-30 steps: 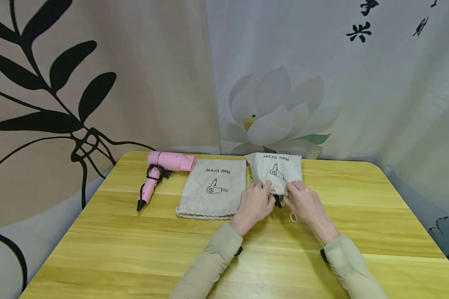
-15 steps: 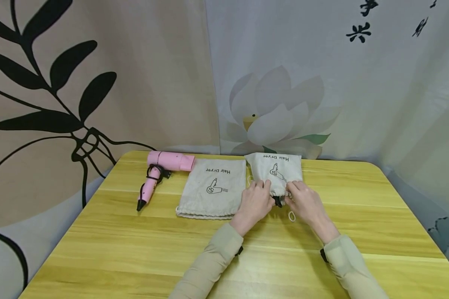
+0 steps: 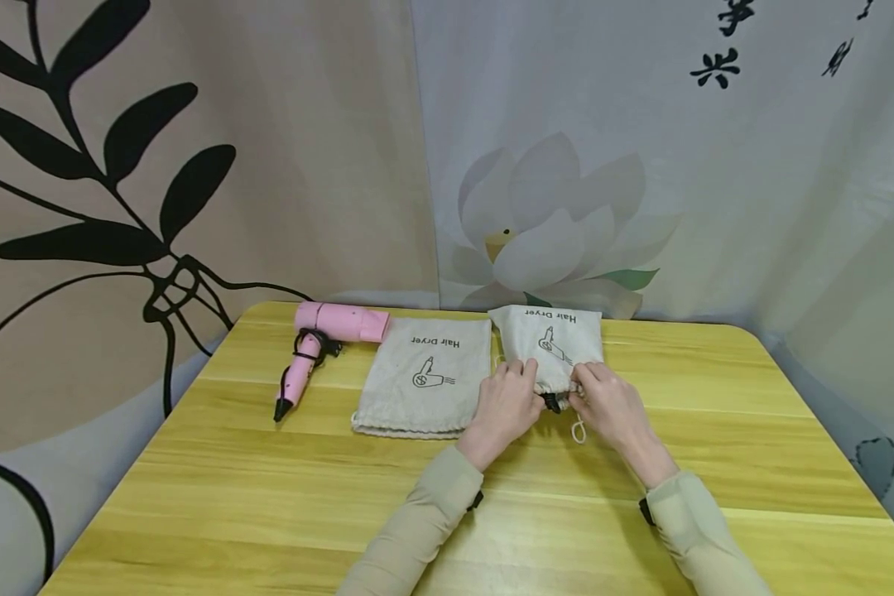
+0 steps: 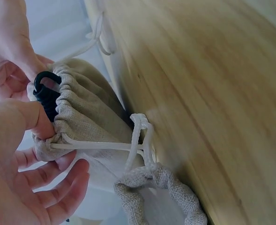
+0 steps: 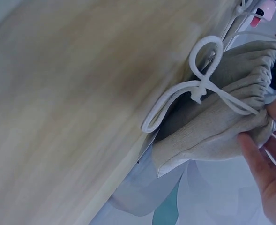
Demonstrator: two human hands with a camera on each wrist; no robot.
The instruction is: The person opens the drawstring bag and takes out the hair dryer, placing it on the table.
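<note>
A grey cloth drawstring bag (image 3: 566, 335) printed "Hair Dryer" lies at the table's back, with its gathered mouth toward me. My left hand (image 3: 508, 403) pinches the left side of that mouth between thumb and fingers, as the left wrist view shows. On the right side, my right hand (image 3: 609, 406) pinches the hem, seen closely in the right wrist view. A black ribbed end with a small loop (image 4: 48, 96) pokes out between the hands; the rest of it is hidden inside the bag. White drawstring loops (image 5: 205, 61) hang from both sides of the opening.
A second "Hair Dryer" bag (image 3: 425, 397) lies flat to the left, beside my left hand. Left of it rests a pink hair dryer (image 3: 343, 321) with a black cord wrapped round its handle. The wooden table (image 3: 305, 513) ends at a printed curtain (image 3: 328, 165) behind.
Both hands keep their grip at the bag's mouth with very small finger movements. The drawstring loop below the right hand has swung slightly left.
</note>
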